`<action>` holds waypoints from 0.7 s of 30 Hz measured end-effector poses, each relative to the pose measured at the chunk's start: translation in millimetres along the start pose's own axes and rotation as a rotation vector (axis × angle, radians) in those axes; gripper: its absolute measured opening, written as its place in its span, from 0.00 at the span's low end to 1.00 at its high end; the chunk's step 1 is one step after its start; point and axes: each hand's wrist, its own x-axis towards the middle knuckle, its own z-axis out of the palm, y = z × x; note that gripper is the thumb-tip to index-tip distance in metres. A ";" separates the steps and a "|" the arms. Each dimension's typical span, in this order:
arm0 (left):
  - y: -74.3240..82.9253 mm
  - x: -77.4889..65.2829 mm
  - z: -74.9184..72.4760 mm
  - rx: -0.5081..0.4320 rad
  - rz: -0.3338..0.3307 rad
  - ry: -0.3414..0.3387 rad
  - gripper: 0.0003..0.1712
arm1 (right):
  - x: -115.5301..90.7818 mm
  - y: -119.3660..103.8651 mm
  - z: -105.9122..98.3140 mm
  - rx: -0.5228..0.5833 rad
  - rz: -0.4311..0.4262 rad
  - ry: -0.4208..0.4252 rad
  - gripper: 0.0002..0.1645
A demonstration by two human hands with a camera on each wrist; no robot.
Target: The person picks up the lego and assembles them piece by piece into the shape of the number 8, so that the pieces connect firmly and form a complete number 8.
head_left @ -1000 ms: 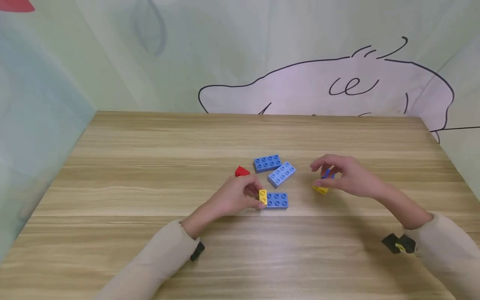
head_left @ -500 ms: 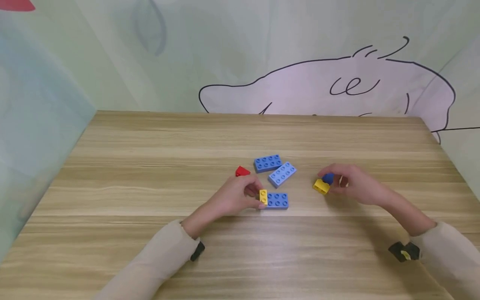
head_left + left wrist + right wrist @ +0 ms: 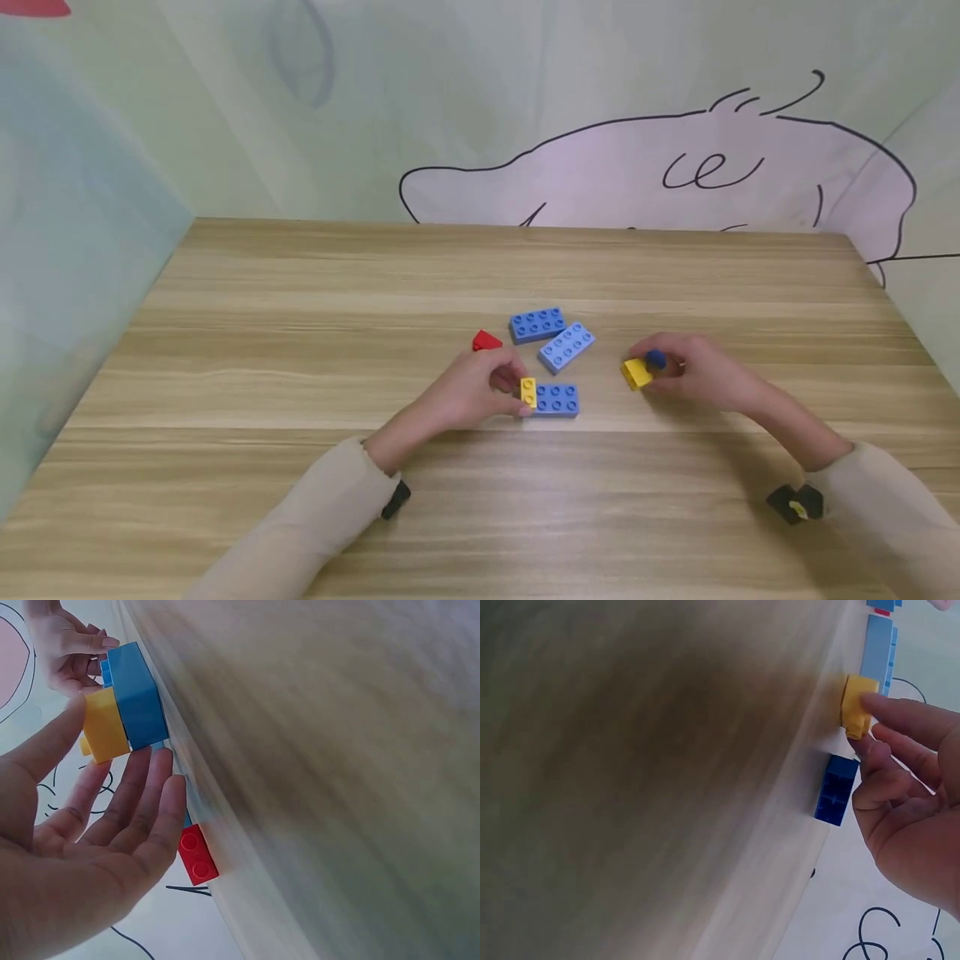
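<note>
My left hand (image 3: 480, 387) pinches a small yellow brick (image 3: 528, 392) between thumb and fingers. That brick sits on the left end of a blue eight-stud brick (image 3: 557, 401); the left wrist view shows the yellow brick (image 3: 106, 724) upon the blue brick (image 3: 139, 694). To the right, thumb and finger of my right hand (image 3: 701, 367) pinch another yellow brick (image 3: 636, 374). A dark blue brick (image 3: 655, 360) lies close beside it, partly covered by the fingers in the head view. In the right wrist view the dark blue brick (image 3: 836, 790) has its hollow underside showing, apart from the yellow brick (image 3: 857, 705).
Behind my left hand lies a red brick (image 3: 487, 341). Two more blue bricks, one medium blue (image 3: 537, 325) and one lighter (image 3: 567, 347), lie at the middle, close together. The wooden table (image 3: 300, 333) ends at a wall with a line drawing.
My right hand has closed its fingers on the yellow brick, shifted it slightly left and turned it. The dark blue brick has come apart from the fingers' cover. My left hand has stayed put.
</note>
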 end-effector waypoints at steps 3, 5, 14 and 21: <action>-0.4 0.0 -0.1 -0.002 0.005 0.002 0.17 | 0.7 0.2 2.4 0.008 0.009 0.010 0.24; -0.4 0.2 0.2 -0.006 0.004 0.005 0.17 | 0.8 0.6 3.6 0.014 0.009 0.012 0.24; -0.1 0.8 0.9 -0.015 -0.005 0.009 0.16 | -0.7 2.5 5.2 0.020 0.004 0.019 0.23; 0.1 0.1 1.3 -0.016 -0.009 0.012 0.16 | -1.5 1.5 5.4 0.026 0.002 0.032 0.21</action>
